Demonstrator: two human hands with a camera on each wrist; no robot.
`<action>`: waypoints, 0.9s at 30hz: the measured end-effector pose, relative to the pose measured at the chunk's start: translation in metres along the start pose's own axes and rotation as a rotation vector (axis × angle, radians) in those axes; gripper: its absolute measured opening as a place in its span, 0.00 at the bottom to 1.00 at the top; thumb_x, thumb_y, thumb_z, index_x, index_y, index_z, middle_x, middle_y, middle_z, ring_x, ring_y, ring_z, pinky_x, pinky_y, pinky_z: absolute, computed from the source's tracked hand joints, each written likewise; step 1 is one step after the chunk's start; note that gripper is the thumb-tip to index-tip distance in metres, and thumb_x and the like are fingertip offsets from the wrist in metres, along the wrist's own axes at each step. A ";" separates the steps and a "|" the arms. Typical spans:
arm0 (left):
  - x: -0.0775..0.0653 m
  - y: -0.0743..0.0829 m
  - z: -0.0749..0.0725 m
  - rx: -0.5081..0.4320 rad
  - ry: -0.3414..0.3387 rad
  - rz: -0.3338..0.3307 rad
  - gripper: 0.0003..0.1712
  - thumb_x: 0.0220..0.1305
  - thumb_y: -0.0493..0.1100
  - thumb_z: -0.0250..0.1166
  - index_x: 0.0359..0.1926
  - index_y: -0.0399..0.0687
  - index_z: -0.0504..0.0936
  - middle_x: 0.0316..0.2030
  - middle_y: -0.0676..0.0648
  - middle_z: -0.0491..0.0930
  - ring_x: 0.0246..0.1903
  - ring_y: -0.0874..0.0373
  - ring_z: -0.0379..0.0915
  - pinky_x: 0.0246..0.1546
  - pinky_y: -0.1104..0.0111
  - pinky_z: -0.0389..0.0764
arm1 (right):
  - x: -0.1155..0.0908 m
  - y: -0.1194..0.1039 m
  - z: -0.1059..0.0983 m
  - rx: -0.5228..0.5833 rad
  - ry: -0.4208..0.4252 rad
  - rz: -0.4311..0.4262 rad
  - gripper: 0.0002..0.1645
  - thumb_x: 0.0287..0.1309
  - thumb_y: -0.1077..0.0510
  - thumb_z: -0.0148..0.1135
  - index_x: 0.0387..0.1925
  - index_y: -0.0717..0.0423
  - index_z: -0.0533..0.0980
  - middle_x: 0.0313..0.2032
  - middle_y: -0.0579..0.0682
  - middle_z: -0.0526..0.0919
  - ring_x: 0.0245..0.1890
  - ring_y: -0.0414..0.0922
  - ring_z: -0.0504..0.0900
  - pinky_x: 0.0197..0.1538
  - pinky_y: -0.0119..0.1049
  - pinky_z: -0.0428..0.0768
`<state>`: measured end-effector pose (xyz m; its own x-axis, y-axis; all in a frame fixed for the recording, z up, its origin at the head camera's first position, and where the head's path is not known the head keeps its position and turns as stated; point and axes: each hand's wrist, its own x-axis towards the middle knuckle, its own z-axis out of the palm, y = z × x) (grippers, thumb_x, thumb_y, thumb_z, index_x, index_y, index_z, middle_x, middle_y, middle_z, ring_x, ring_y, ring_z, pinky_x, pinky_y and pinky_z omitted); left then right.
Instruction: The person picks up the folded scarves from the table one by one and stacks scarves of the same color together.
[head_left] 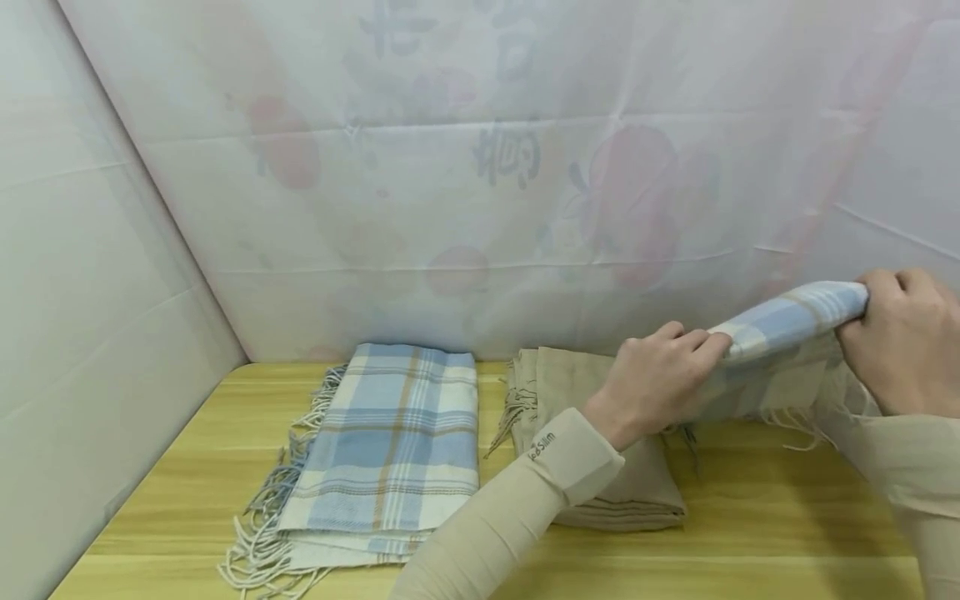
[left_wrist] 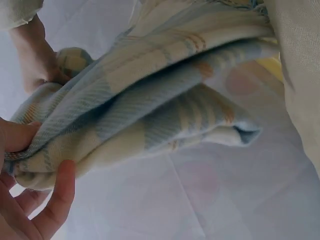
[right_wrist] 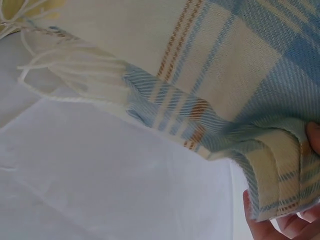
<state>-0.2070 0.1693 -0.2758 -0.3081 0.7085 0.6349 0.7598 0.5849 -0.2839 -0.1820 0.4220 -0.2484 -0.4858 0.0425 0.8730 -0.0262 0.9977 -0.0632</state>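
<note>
Both hands hold up a blue, white and tan plaid scarf (head_left: 795, 321) with fringe, stretched between them above the right part of the table. My left hand (head_left: 660, 379) grips one end of its upper edge, and my right hand (head_left: 911, 346) grips the other. In the left wrist view, left-hand fingers (left_wrist: 62, 195) pinch layered folds of the scarf (left_wrist: 150, 100). In the right wrist view, right-hand fingers (right_wrist: 260, 225) hold a bunched corner; white fringe (right_wrist: 75, 65) hangs loose at upper left. Beneath the left forearm lies a folded beige scarf (head_left: 630, 492), partly hidden.
Another blue and white plaid scarf (head_left: 397, 442) lies folded on the left of the wood-grain table (head_left: 187, 458), its fringe spread leftward. A pale printed sheet (head_left: 450, 208) hangs behind the table, and a white side panel (head_left: 82, 275) stands at left.
</note>
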 end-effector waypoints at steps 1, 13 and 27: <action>-0.001 0.000 0.000 0.006 0.006 -0.005 0.17 0.70 0.54 0.63 0.56 0.57 0.80 0.49 0.62 0.84 0.38 0.65 0.76 0.26 0.74 0.81 | 0.002 -0.001 0.001 0.003 -0.006 0.002 0.15 0.53 0.73 0.44 0.39 0.78 0.74 0.42 0.79 0.73 0.41 0.79 0.70 0.45 0.73 0.68; -0.004 -0.002 -0.009 0.020 0.058 -0.027 0.11 0.72 0.49 0.60 0.51 0.56 0.81 0.44 0.62 0.83 0.27 0.64 0.67 0.23 0.74 0.79 | 0.021 -0.009 0.006 0.015 0.032 -0.046 0.15 0.56 0.72 0.41 0.37 0.78 0.74 0.40 0.79 0.73 0.39 0.78 0.71 0.42 0.72 0.69; -0.003 -0.001 -0.021 -0.083 0.094 -0.020 0.10 0.70 0.42 0.58 0.49 0.52 0.82 0.39 0.60 0.83 0.22 0.69 0.70 0.26 0.79 0.76 | 0.044 -0.019 0.004 0.035 0.010 -0.014 0.15 0.59 0.69 0.45 0.41 0.73 0.76 0.45 0.77 0.76 0.45 0.78 0.72 0.44 0.76 0.67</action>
<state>-0.1949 0.1582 -0.2616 -0.2716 0.6542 0.7058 0.8000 0.5612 -0.2122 -0.2064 0.4048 -0.2111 -0.4764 0.0289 0.8787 -0.0636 0.9957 -0.0672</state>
